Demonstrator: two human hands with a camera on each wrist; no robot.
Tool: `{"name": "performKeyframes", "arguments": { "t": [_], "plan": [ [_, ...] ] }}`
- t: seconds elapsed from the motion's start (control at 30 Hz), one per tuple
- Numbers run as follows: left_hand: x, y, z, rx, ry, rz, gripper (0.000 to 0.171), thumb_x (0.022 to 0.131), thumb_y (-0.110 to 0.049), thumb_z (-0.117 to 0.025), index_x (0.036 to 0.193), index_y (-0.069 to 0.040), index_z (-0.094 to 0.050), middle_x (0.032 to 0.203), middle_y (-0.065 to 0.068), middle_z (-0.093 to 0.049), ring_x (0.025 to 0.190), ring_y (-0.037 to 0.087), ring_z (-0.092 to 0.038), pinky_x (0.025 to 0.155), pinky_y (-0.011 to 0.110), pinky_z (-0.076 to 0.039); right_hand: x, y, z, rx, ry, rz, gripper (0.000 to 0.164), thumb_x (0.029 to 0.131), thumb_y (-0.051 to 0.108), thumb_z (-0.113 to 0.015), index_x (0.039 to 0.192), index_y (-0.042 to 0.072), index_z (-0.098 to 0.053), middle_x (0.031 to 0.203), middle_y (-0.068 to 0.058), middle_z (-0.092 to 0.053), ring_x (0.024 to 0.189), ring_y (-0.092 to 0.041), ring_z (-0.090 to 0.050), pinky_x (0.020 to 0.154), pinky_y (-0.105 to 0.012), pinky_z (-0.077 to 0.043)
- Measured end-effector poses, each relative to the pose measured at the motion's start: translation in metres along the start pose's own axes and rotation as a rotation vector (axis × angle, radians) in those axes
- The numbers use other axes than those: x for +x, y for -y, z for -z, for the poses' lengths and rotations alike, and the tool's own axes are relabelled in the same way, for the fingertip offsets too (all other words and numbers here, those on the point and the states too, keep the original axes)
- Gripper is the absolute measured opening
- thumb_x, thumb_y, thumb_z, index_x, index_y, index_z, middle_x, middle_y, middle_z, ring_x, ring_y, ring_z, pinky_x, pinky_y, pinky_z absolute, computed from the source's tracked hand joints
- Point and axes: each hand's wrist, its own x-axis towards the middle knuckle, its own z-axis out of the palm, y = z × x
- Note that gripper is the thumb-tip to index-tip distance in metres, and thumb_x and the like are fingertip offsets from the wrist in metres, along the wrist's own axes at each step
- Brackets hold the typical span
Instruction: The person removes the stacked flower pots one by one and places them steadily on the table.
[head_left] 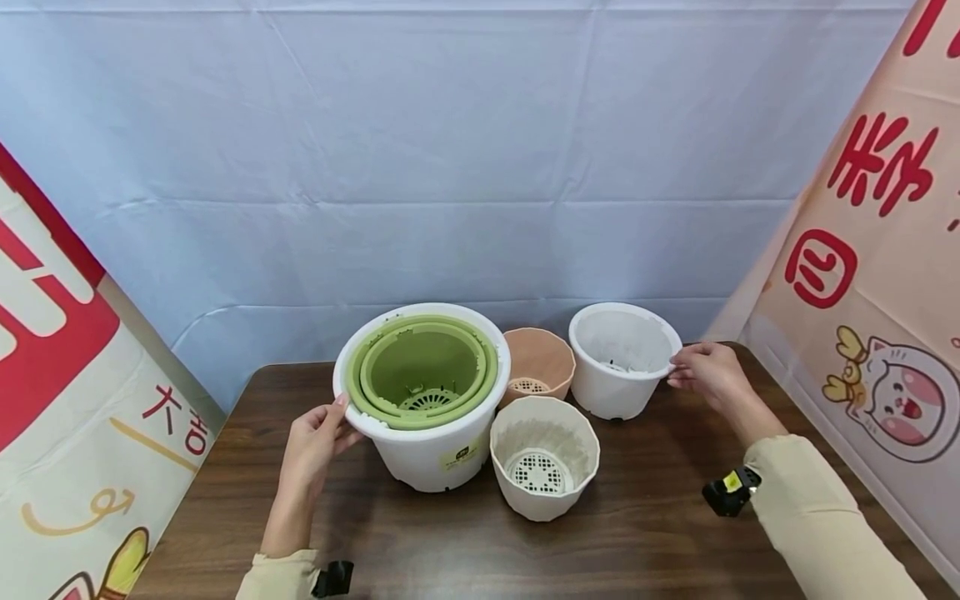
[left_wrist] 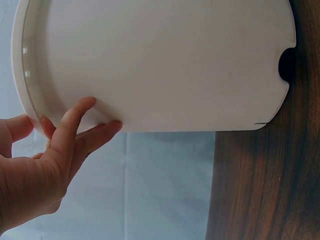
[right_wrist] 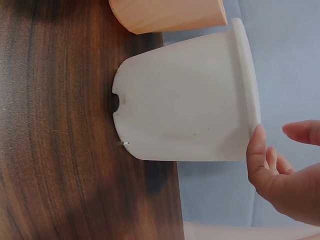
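On the brown worktop (head_left: 637, 508), the big white pot (head_left: 420, 457) cradles smaller green pots (head_left: 431, 354); the left hand (head_left: 315, 442) pinches its rim, presumably to steady it. To that pot's right, the right hand (head_left: 708, 372) touches the small white pot (head_left: 611, 387), thumb seemingly apart.

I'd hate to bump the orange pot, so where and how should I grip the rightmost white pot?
I'd pinch the rightmost white pot by its right rim, coming from the right: this lip juts beyond the tapering wall, while the orange pot stands close on the left.
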Motion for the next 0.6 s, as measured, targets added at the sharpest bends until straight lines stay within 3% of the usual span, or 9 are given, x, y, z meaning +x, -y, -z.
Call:
{"name": "performKeyframes", "arguments": {
  "t": [0.4,0.6],
  "plan": [
    [0.000,0.000,0.000,-0.015,0.001,-0.005,0.040,0.097,-0.025,-0.046,0.104,0.014,-0.047,0.092,0.007,-0.057,0.077,0.001,-0.061,0.073,0.020,-0.054,0.001,0.010,-0.006,-0.101,0.150,0.063,0.027,0.094,0.003,-0.044,0.112,-0.015,-0.036,0.076,0.001,-0.058,0.069,-0.013,-0.063,0.069,-0.029,-0.057],
    [0.000,-0.001,0.000,-0.012,0.007,0.000,0.041,0.097,-0.026,-0.046,0.104,0.014,-0.047,0.096,0.009,-0.056,0.078,0.001,-0.061,0.074,0.021,-0.054,-0.003,0.018,-0.013,-0.075,0.213,0.058,0.029,0.093,0.002,-0.046,0.113,-0.015,-0.035,0.079,0.000,-0.058,0.072,-0.014,-0.063,0.071,-0.031,-0.057]
  ]
}}
